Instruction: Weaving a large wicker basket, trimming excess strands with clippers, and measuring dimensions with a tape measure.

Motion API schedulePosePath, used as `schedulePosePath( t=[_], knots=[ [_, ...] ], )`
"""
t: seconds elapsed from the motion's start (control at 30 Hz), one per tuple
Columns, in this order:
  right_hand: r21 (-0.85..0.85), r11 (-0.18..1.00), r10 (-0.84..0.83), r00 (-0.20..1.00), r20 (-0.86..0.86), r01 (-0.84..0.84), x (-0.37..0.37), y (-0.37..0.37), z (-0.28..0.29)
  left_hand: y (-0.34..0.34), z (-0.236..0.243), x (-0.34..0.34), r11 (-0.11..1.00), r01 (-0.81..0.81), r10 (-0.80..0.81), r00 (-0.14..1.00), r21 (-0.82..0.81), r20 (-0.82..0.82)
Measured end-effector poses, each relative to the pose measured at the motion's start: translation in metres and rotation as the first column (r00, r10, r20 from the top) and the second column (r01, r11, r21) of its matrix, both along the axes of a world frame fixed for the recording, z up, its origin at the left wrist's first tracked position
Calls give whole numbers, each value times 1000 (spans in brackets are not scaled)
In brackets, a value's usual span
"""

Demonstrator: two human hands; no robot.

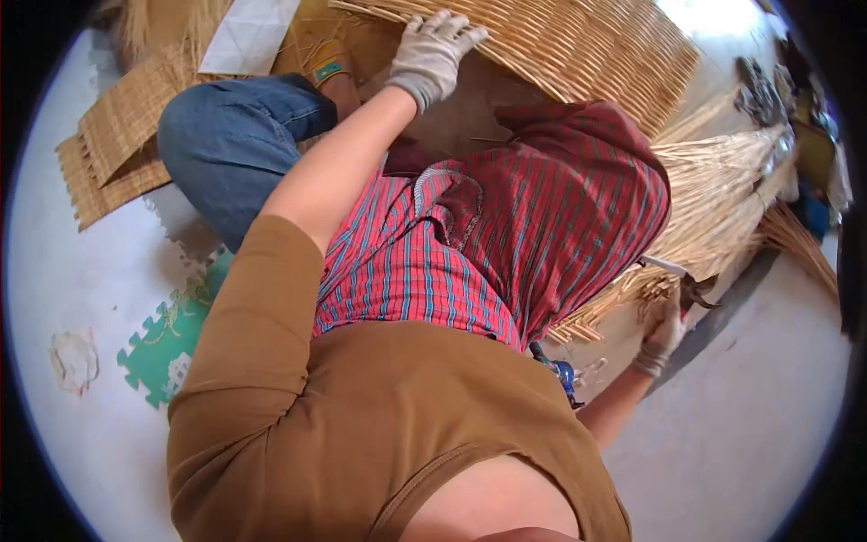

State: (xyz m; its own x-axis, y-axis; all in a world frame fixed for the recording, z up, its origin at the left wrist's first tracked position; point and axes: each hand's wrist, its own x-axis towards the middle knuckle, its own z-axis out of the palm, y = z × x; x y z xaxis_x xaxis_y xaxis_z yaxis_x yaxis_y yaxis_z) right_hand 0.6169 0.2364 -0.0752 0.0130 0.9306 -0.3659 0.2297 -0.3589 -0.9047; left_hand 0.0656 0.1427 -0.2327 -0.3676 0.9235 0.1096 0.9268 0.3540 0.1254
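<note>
A large woven straw panel [578,50] with a wavy weave slants across the top, beyond my knees. At its near left edge is my left hand [432,56], in a whitish work glove, with its fingers stretched out and the tips against the weave. Low on the right, beside my thigh, my gloved right hand [664,334] is closed round a cutting tool that looks like pruning shears [697,291], with dark curved jaws and a bit of red at the handle. A white strip [664,265] sticks out near the jaws.
A big bundle of straw stalks [722,199] lies on the floor to the right. Flat woven mats [122,135] and a white sheet [248,36] are at the upper left. A green foam puzzle mat [167,348] and a crumpled whitish piece [74,361] lie at the left.
</note>
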Motion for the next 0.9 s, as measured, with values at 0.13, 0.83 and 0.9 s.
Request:
schedulePosePath(
  t=[0.13,0.83,0.9],
  knots=[
    [81,947,273,911,308,-311,-6,-28,71,43,32,-20,997,34,-19,977,-67,212],
    [370,750,-657,685,315,549,-74,-115,27,-42,82,236,548,829,-77,184,-113,980],
    [371,758,-646,696,314,536,-81,-111,25,-9,10,219,548,823,-184,-55,149,981]
  ],
)
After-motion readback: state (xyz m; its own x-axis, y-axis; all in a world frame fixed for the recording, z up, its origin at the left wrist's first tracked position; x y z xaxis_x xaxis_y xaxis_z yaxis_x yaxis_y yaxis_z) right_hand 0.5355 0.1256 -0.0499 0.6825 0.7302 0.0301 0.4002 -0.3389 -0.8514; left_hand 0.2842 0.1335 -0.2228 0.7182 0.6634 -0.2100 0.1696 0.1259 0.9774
